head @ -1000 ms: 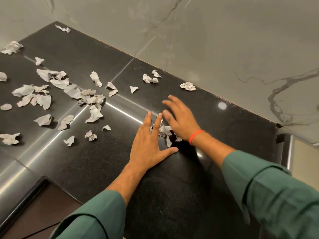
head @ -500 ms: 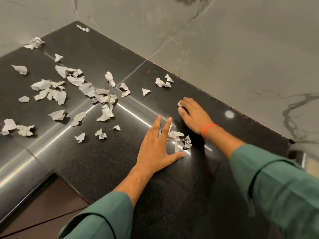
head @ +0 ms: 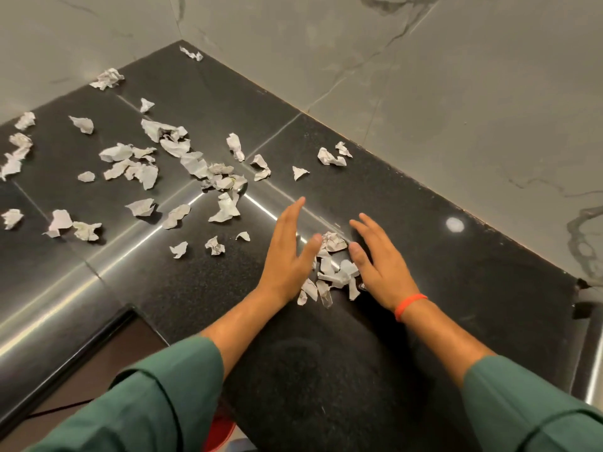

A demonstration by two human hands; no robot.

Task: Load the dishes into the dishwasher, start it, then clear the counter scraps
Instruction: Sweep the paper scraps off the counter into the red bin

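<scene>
A small heap of paper scraps lies on the black shiny table, between the two hands. The left hand and the right hand stand on either side of it, fingers straight and close together, holding nothing. Many more scraps lie scattered past the left fingers. Grey marble walls meet in a corner behind the table.
</scene>
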